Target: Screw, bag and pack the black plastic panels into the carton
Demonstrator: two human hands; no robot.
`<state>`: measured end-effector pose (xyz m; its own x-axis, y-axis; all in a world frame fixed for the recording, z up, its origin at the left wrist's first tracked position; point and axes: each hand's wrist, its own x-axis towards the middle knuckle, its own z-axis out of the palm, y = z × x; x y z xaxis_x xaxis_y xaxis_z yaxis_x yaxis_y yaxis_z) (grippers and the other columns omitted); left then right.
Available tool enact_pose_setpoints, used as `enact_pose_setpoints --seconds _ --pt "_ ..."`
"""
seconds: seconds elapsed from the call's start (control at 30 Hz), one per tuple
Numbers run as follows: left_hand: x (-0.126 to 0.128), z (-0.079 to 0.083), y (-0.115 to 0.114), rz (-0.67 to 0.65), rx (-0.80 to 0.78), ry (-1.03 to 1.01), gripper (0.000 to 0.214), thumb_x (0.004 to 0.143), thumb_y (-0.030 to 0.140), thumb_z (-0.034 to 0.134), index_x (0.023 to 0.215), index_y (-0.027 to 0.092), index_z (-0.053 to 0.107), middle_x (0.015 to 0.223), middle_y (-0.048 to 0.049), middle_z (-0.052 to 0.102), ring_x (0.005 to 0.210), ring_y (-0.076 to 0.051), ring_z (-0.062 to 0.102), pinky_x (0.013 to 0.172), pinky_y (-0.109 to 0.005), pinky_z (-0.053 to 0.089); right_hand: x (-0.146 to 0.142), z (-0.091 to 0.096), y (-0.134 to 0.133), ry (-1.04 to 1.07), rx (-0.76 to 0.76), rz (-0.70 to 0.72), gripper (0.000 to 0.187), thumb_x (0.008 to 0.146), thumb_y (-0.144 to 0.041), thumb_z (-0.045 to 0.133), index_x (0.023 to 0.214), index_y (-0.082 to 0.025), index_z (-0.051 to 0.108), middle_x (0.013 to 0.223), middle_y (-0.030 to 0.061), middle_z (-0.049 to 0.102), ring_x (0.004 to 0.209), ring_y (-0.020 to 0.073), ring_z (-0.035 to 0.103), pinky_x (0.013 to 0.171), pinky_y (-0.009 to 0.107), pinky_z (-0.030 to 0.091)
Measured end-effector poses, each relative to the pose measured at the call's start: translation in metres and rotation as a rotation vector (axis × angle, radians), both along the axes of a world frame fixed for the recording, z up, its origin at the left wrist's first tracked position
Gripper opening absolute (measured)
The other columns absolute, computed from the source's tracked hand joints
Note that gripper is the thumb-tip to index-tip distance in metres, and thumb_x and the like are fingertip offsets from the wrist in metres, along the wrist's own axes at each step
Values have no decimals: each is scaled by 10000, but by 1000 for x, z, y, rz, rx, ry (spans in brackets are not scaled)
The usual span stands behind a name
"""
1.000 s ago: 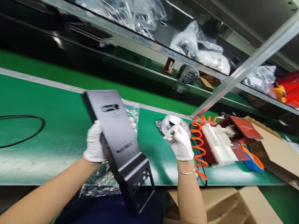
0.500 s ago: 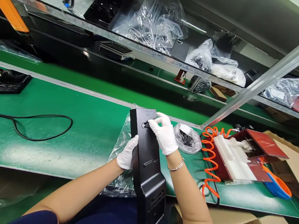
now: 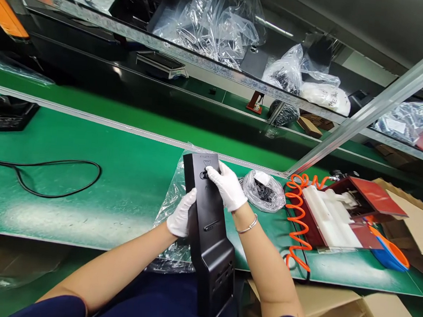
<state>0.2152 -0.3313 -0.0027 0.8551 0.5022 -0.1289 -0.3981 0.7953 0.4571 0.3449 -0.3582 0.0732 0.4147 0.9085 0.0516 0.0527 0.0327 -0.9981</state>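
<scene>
One long black housing [image 3: 209, 206], slotted and stepped.

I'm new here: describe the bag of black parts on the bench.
On the green bench, look between the right hand and coiled orange hose. The clear bag there, unlike the plastic behind the black housing, is rounded, with small black parts inside.

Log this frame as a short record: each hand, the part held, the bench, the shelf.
Left hand: white-gloved, gripping the left side of the black housing
Right hand: white-gloved, thumb at the slot near the far end; anything pinched is hidden
Held part: black housing, stepped end toward the person
Bench: bag of small black parts, orange coiled hose, red-and-white fixture, black cable
Shelf: clear plastic bags
</scene>
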Motion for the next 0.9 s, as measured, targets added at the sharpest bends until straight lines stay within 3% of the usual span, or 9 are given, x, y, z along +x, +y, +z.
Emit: enact_pose_setpoints --seconds 0.17,0.3,0.4,0.47,0.53,0.63,0.7,0.8,0.9 --pt "0 1 -3 -22 -43 2 377 764 446 782 1048 201 741 984 -36 801 886 -216 758 888 -318 616 -3 -6 6 -39 18 -47 378 824 -451 671 1111 -205 663 1105 43 731 1016 187 668 1005 336 511" --pt "-1 5 -8 0 -42 6 461 696 495 833 1047 207 749 1019 -33 800 874 -215 759 819 -308 630 1 -4 2 -47 5 -15 484 853 -477 668 1257 -213 631 1218 58 701 1114 205 653 1031 366 508" --pt "-5 15 -3 -55 36 -33 658 661 624 809 1120 158 731 1084 -103 781 918 -277 752 844 -384 632 7 -3 -28 48 -21 -13 667 893 -568 612 1474 -272 471 1437 62 577 1296 205 571 1144 397 437" --pt "-9 25 8 -7 101 -56 778 655 696 765 1181 127 704 1132 -143 760 937 -308 743 845 -424 630 9 -9 -63 99 -4 -73 725 899 -606 595 1531 -324 380 1565 39 448 1429 187 453 1236 401 329" --pt "-13 38 23 116 139 -60 814 658 728 734 1210 132 687 1150 -145 751 942 -309 736 843 -433 630 7 -25 -103 90 -58 -151 722 837 -599 697 1466 -327 472 1569 49 446 1455 198 424 1263 407 282" --pt "-12 54 37 285 141 -50 769 668 750 694 1187 183 688 1091 -108 766 915 -290 734 806 -423 639 -10 -57 -151 268 -207 -58 651 750 -624 773 1282 -274 637 1281 113 674 1146 242 672 1101 445 478" --pt "-7 57 34 334 158 -23 719 688 752 669 1177 225 684 1071 -79 769 921 -284 733 806 -423 644 -26 -73 -169 478 -191 -160 583 732 -615 788 1186 -271 669 1022 62 724 873 195 720 872 378 583" --pt "-1 48 16 265 309 102 663 746 768 607 1209 298 668 1119 -52 762 1078 -295 710 906 -426 637 -37 -79 -183 600 -85 -438 465 665 -519 847 1008 -237 709 643 -40 581 509 92 542 544 242 498" --pt "-4 29 8 27 537 193 567 765 570 747 1267 326 649 1050 -40 780 1170 -292 685 966 -422 625 -18 -69 -220 509 -8 -653 452 571 -447 875 927 -205 736 572 -45 549 418 63 408 427 213 367"
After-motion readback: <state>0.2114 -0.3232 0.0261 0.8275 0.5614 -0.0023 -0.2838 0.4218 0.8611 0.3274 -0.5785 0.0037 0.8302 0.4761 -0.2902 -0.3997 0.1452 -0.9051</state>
